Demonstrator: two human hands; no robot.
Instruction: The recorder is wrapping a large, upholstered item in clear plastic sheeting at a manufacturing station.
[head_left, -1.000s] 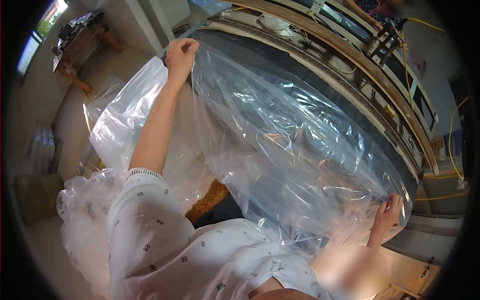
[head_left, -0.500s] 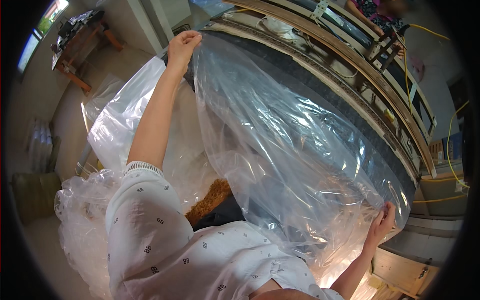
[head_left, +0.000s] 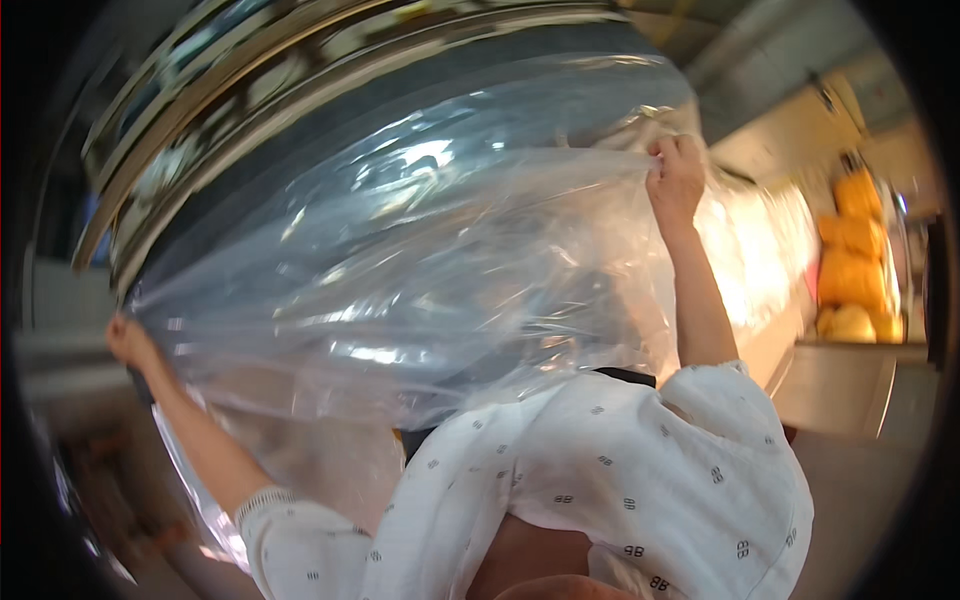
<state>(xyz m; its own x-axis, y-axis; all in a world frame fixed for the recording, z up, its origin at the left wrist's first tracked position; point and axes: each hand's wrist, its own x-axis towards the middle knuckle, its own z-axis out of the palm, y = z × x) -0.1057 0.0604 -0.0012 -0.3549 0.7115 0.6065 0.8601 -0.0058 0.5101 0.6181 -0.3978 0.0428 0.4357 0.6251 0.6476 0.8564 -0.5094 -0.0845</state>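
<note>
A wide sheet of clear plastic film (head_left: pixel 400 230) stretches between my two hands over a dark work surface (head_left: pixel 350 85). At the far left, my left hand (head_left: pixel 128 340) is closed on one corner of the film, close to the end of that surface. My right hand (head_left: pixel 678 178) pinches the film's edge farther off, on the right, with the fingers closed. Between them the film is creased and shiny, and its near side hangs against my shirt. More loose film drops below my left forearm.
A long machine frame with wooden and metal rails (head_left: pixel 230 75) runs along the far side. At right, more film lies brightly lit (head_left: pixel 755 250) near orange-yellow bundles (head_left: pixel 852 250) and a pale wooden board (head_left: pixel 800 130). A grey panel (head_left: pixel 835 385) stands at lower right.
The view has swung to the right, with some blur. My right hand now appears higher and my left hand lower. Both keep hold of the film, which is pulled out between them.
</note>
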